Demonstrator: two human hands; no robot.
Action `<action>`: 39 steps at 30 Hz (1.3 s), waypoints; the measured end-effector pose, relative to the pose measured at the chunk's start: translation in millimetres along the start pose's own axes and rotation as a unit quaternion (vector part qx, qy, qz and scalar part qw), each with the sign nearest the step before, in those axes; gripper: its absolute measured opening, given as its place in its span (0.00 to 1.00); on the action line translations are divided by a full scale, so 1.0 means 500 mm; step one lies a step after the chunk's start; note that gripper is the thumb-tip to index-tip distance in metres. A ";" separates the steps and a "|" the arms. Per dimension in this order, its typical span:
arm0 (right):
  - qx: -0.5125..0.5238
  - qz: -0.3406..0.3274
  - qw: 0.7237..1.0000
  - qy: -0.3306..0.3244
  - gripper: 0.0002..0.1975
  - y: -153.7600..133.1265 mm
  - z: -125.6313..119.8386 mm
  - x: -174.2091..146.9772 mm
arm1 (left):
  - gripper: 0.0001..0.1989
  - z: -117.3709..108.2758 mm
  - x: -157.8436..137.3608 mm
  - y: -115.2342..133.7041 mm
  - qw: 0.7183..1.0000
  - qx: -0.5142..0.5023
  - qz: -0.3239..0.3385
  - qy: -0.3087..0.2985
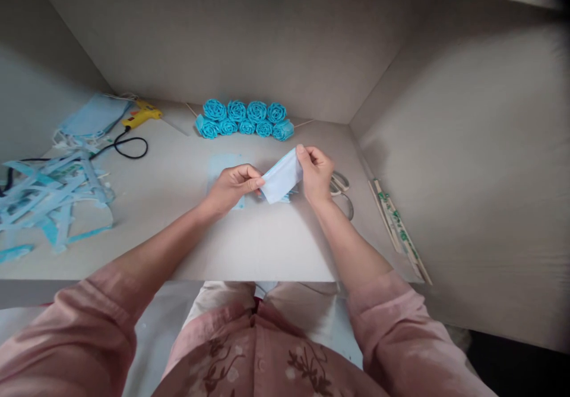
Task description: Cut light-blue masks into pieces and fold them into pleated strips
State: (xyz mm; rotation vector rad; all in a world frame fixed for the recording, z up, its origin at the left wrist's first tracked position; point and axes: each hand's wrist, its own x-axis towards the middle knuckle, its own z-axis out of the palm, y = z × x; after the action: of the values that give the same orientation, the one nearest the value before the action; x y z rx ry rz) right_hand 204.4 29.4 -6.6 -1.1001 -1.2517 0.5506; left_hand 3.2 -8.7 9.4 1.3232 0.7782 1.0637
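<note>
Both hands hold one pale blue strip of mask fabric [281, 178] just above the grey table [187, 231]. My left hand [234, 186] pinches its lower left end between thumb and fingers. My right hand [315, 171] pinches its upper right corner. The strip slants up to the right between them. Another pale blue piece [221, 167] lies flat on the table under and behind my left hand.
Several rolled blue fabric roses [244, 118] line the back wall. A yellow glue gun [142, 114] with black cord and stacked blue masks [94, 116] sit back left. Cut blue strips [48, 198] pile at left. Scissors [341, 184] and wrapped chopsticks [401, 231] lie right.
</note>
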 end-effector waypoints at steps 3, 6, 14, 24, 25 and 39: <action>-0.014 0.000 1.000 -0.017 0.21 0.004 -0.001 0.001 | 0.19 0.005 -0.004 0.008 1.000 0.006 0.008 -0.027; -0.005 -0.001 1.000 -0.017 0.21 0.007 -0.002 0.003 | 0.19 0.004 -0.001 0.005 1.000 0.010 0.003 0.002; 0.009 -0.001 1.000 -0.008 0.20 -0.005 0.001 -0.003 | 0.20 -0.006 0.015 -0.021 0.994 -0.026 -0.023 0.107; 0.015 0.000 1.000 0.002 0.19 -0.002 -0.002 -0.002 | 0.20 -0.004 0.015 -0.023 0.994 -0.050 -0.033 0.090; 0.015 -0.001 1.000 0.002 0.19 -0.003 -0.002 -0.001 | 0.20 -0.004 0.015 -0.023 0.994 -0.049 -0.033 0.088; 0.025 0.004 1.000 0.005 0.19 -0.002 -0.001 -0.002 | 0.23 -0.004 0.018 -0.026 0.993 -0.081 -0.059 0.067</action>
State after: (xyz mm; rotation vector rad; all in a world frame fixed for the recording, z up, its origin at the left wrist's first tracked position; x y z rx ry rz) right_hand 204.6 27.8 -6.4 -1.0650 -1.2185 0.5798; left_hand 6.5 1.1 -2.6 1.0640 0.8409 1.1060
